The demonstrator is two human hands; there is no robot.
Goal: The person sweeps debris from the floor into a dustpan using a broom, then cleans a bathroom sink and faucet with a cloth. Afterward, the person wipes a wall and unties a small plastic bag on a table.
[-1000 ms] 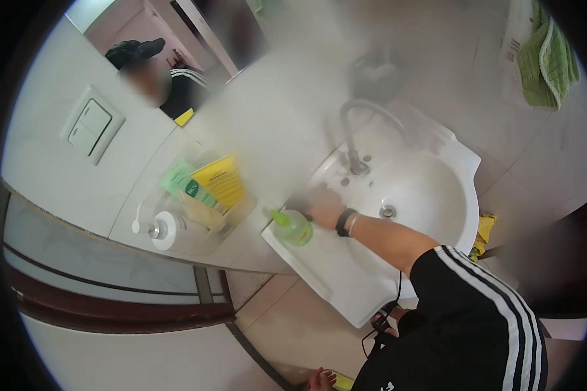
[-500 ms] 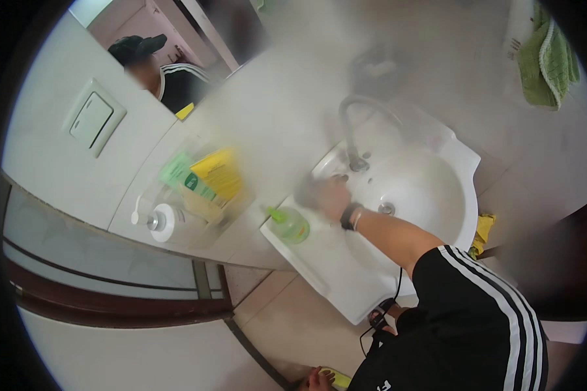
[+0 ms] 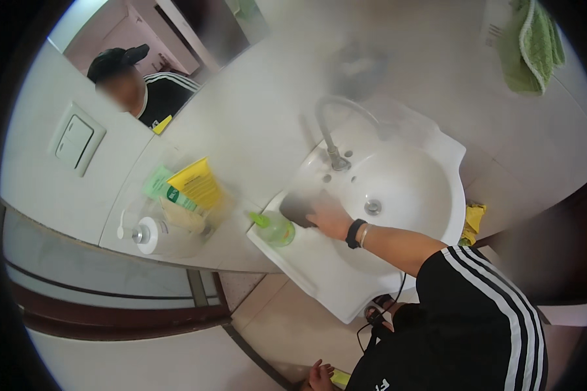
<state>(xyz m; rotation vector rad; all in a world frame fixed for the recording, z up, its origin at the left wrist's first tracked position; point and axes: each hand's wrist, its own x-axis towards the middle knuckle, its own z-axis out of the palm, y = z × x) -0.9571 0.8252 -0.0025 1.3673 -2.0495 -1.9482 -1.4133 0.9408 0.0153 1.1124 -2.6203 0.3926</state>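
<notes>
My right hand [image 3: 330,219] reaches across the white washbasin [image 3: 430,215] to its left ledge. Its fingers rest on a dark, rounded object [image 3: 298,208], too blurred to name, and appear to grip its right side. Just left of that object stands a clear green bottle [image 3: 277,231] with a bright green top. A dark band and a pale bracelet circle my right wrist. Low in the picture, my left hand [image 3: 320,376] hangs with its fingers partly spread and nothing visible in them.
A curved grey faucet [image 3: 332,140] rises behind the basin. On the left wall, a clear holder carries a white pump bottle [image 3: 149,236], a yellow tube [image 3: 197,184] and a green tube [image 3: 158,182]. A green towel [image 3: 531,49] hangs at upper right; a yellow cloth [image 3: 474,223] lies beside the basin.
My right hand and the dark object have come nearer along the basin's left ledge, away from the faucet base. The whole view has shifted slightly.
</notes>
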